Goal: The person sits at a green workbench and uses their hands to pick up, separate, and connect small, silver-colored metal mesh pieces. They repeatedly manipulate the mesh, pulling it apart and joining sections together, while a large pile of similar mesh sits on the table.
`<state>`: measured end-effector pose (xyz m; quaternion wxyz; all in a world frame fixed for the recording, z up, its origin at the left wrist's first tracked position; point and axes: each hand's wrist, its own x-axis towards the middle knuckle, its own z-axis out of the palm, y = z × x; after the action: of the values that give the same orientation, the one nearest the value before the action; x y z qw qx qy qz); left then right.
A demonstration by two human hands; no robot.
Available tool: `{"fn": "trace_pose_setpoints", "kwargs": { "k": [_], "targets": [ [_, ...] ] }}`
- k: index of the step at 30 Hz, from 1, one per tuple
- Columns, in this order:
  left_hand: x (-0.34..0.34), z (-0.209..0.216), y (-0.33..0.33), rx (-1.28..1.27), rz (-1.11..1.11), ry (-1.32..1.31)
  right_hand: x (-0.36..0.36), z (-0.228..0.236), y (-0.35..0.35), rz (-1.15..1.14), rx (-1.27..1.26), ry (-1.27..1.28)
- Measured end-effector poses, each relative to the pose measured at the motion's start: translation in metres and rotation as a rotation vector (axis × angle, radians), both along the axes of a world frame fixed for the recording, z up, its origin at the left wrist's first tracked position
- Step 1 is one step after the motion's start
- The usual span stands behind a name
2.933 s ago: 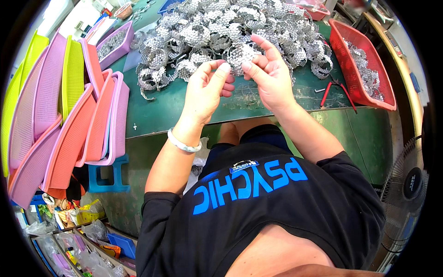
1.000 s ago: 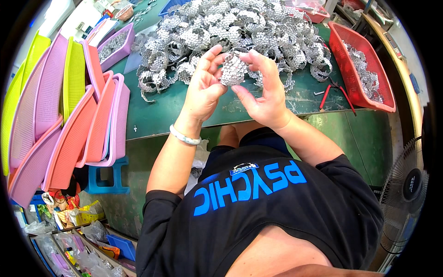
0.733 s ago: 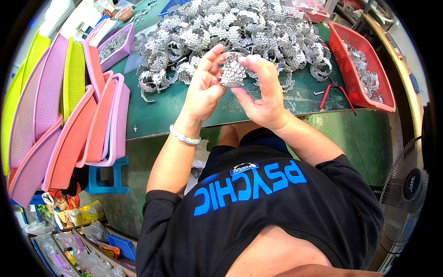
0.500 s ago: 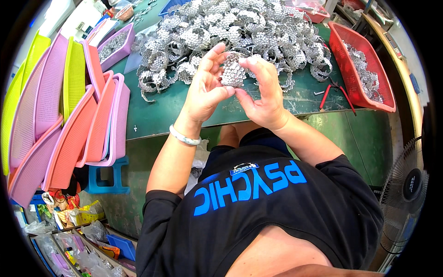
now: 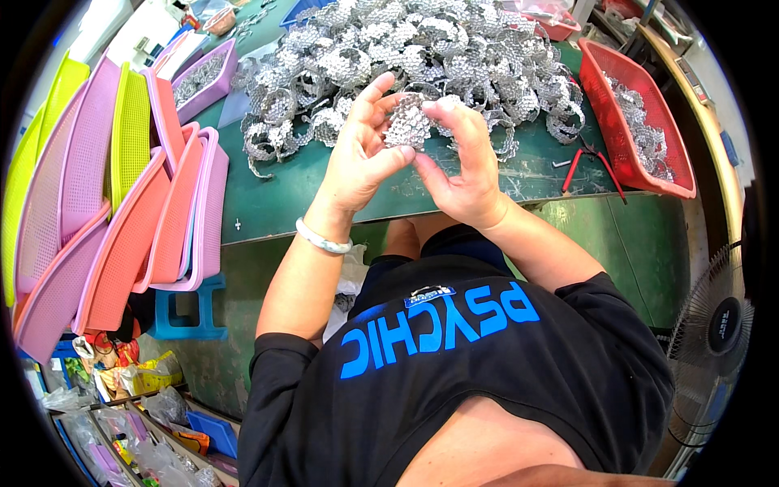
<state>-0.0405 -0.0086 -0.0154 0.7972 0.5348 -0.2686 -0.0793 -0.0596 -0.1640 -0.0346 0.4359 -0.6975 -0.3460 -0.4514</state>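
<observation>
Now both hands raised above the green table (image 5: 324,187), left hand (image 5: 365,150) and right hand (image 5: 462,162) fingers pinching one silver mesh piece (image 5: 408,123)

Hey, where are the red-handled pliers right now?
The red-handled pliers lie on the green mat, right of the right hand, beside the red basket.

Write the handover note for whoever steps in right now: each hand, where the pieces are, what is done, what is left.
Left hand: raised over the green mat, thumb and fingertips on the left edge of a silver mesh piece.
Right hand: grip on the same piece from the right, fingers curled over its top.
Pieces: big pile of silver mesh bands on the mat behind the hands; more in the red basket at right and the purple tray at left. Red-handled pliers lie by the basket.
Done: cannot tell which pieces are finished.
Left: the piece in hand; the pile looks large.
</observation>
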Motion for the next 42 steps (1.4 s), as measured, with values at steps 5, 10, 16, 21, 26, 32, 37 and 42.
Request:
{"fn": "trace_pose_setpoints", "kwargs": {
  "k": [5,10,16,21,26,32,37,42],
  "targets": [
    [-0.002,0.001,0.001,0.032,0.034,-0.006,-0.002,0.002,0.001,0.021,0.037,0.071],
    [-0.003,0.002,0.002,0.089,0.077,-0.016,-0.003,0.005,0.001,0.031,0.049,0.114],
    [-0.004,0.002,0.003,0.112,0.094,-0.003,-0.003,0.005,0.002,0.039,0.058,0.147],
    [-0.002,-0.001,0.006,0.133,0.109,-0.01,-0.002,0.003,0.003,0.055,0.057,0.168],
    [-0.008,-0.002,0.019,0.175,0.163,0.014,-0.002,0.002,0.004,0.055,0.01,0.206],
    [-0.038,-0.03,0.082,0.243,0.267,0.077,0.018,-0.004,-0.015,-0.094,-0.286,0.265],
    [-0.105,-0.075,0.163,0.321,0.256,0.45,0.043,-0.017,-0.025,-0.23,-0.523,0.228],
    [-0.152,-0.184,0.223,0.699,0.581,0.832,0.057,-0.011,-0.029,-0.298,-0.698,0.028]
  ]
}}
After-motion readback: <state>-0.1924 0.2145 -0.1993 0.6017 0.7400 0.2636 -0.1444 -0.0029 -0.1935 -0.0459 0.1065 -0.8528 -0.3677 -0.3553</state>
